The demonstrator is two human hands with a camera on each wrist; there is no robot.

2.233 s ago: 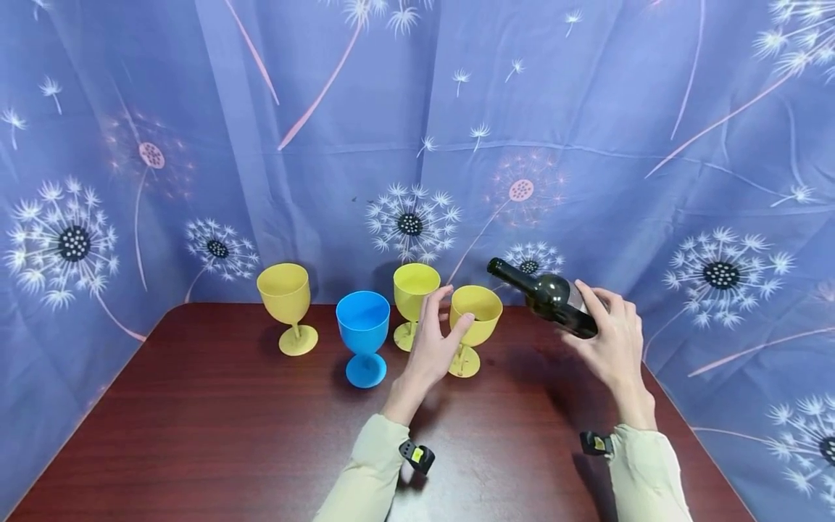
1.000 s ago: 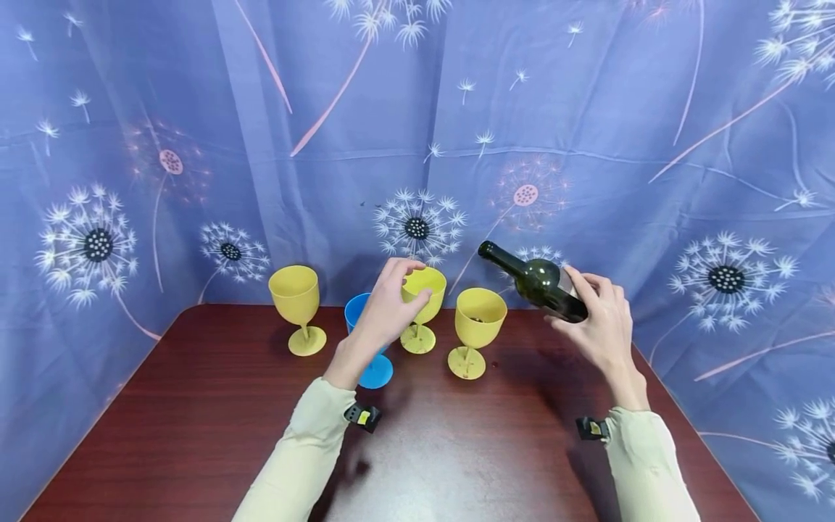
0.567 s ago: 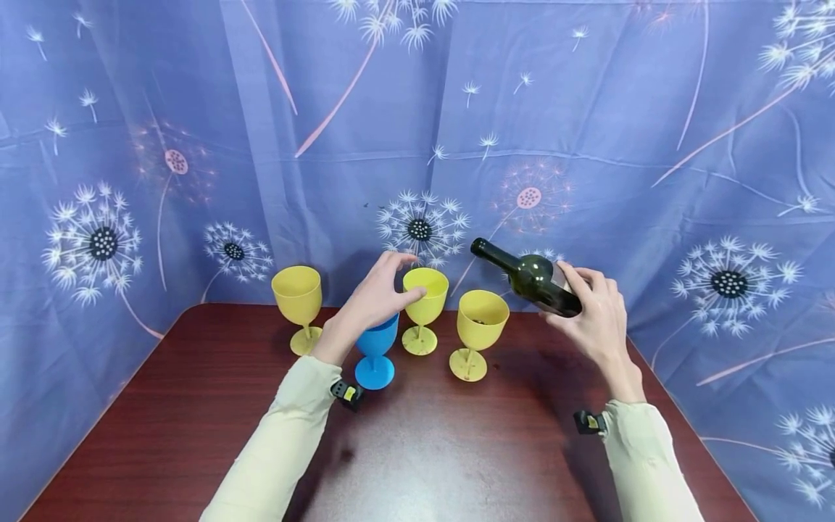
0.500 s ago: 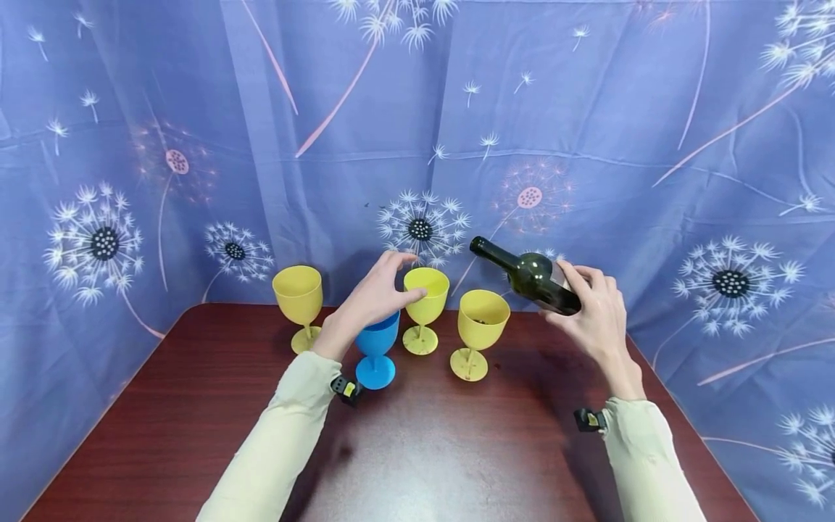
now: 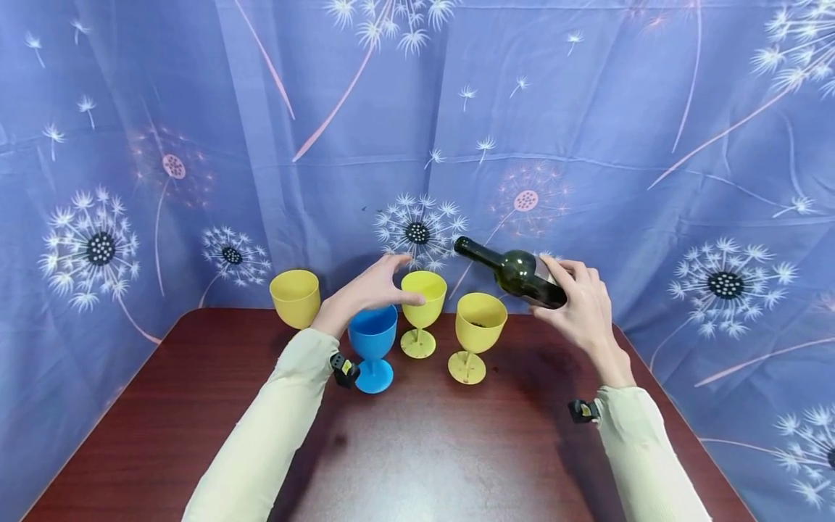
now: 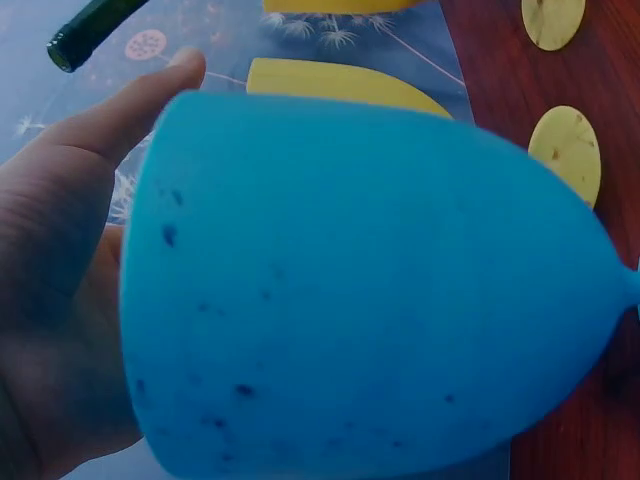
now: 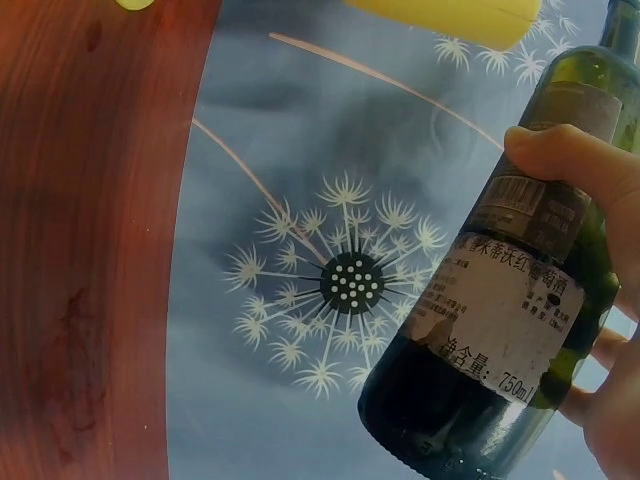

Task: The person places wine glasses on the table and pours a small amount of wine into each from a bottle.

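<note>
My right hand point(image 5: 579, 308) grips a dark green wine bottle point(image 5: 518, 272) around its labelled body, tilted with the neck pointing up and left. In the right wrist view the bottle's white label point(image 7: 495, 315) shows. The bottle's mouth is above and right of the middle yellow goblet point(image 5: 424, 301). My left hand point(image 5: 368, 290) reaches over behind the blue goblet point(image 5: 372, 337), thumb and fingers spread apart at the left side of the middle yellow goblet. In the left wrist view the blue goblet point(image 6: 370, 290) covers much of that hand. Another yellow goblet point(image 5: 481, 326) stands below the bottle, with dark bits inside.
At the far left stands a further yellow goblet point(image 5: 295, 297), its foot hidden by my left arm. All goblets stand near the back of the dark red wooden table point(image 5: 417, 449). A blue dandelion-print curtain point(image 5: 326, 109) hangs behind it.
My left hand has moved left, from the right-hand yellow goblet to beside the middle one. My right hand has carried the bottle leftward, its mouth now nearer the middle goblet.
</note>
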